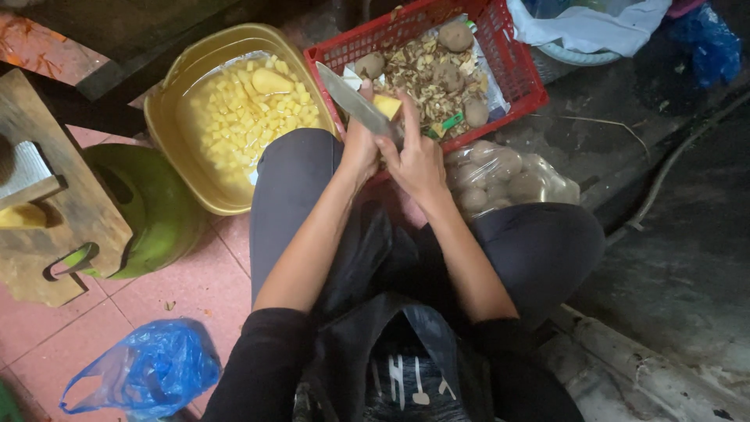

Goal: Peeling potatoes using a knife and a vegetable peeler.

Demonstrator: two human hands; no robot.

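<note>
Seen from above, you are crouched over a pink tiled floor (195, 289). At the far left lies a crumpled blue plastic bag (144, 371), and above it a wooden stool or board (55, 203) rests against a green gas cylinder (160, 207). Next comes a yellow basin (180, 90) of water, filled with small potato cubes (250, 109) and 1 larger peeled piece floating among them. In the middle, just past your knees, your left hand (359, 148) is closed around the handle of a broad knife (355, 101), blade angled up and to the left. Your right hand (418, 156) touches it, pinching a small peeled yellow potato piece (387, 105) between its fingertips, right against the blade. Both hands hover over the near rim of a red plastic crate (516, 74) holding brown peelings and about 5 unpeeled potatoes. Just right of your hands, a clear bag of potatoes (500, 176) lies on the floor. The step looks like cutting the peeled piece into cubes. The next move calls for a short, controlled cut with your fingertips clear of the edge.
</note>
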